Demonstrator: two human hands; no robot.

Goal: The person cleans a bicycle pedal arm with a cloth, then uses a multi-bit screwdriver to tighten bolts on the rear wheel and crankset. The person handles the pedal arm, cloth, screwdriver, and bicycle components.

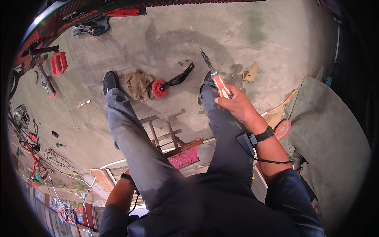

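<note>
Drk shirt (221, 205), red-handled tool (219, 83), concr. flr (221, 31) (stained)

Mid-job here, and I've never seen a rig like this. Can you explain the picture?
There is no machine: a person works bare-handed, seen from a fisheye camera on their own head, looking down, so straight edges bend. The right hand holds a slim-shafted tool with a red-and-cream handle. The left hand is hidden behind the left thigh. On the grey concrete floor lie a crumpled brown cloth or bag and a red wheel on a black bracket. A black-and-red bicycle shows at upper left.
</note>
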